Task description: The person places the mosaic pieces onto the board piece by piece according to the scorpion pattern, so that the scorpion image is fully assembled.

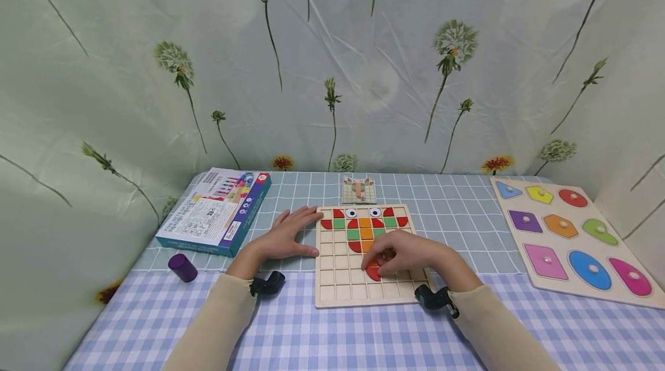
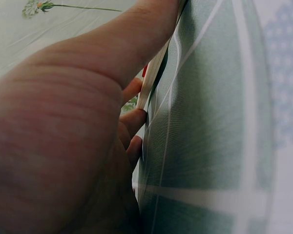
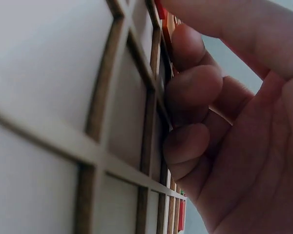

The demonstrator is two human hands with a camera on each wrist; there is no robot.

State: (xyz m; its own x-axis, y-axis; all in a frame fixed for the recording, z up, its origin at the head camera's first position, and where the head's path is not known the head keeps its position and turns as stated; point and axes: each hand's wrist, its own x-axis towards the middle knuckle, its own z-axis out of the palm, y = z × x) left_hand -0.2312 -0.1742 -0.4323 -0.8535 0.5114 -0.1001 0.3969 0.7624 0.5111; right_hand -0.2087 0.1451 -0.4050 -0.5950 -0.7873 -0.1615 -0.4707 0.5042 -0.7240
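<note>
A square wooden grid board (image 1: 332,280) lies in the middle of the table, with red, green and orange tiles and two eye tiles in its upper rows. My left hand (image 1: 288,236) lies along the board's left side, its fingers spread and touching the edge (image 2: 154,78). Over the lower middle of the grid, my right hand (image 1: 400,251) has curled fingers, with thumb and forefinger at a red rounded tile (image 1: 373,274), seemingly pinching it. In the right wrist view the other fingers (image 3: 193,87) bend close to the grid; the thumb hides most of the red tile.
Behind the board is a small pattern card (image 1: 358,191). At left are a flat game box (image 1: 208,212) and a purple cylinder (image 1: 183,268). A knobbed shape puzzle board (image 1: 561,250) lies at right. A floral curtain (image 1: 332,59) closes off the back.
</note>
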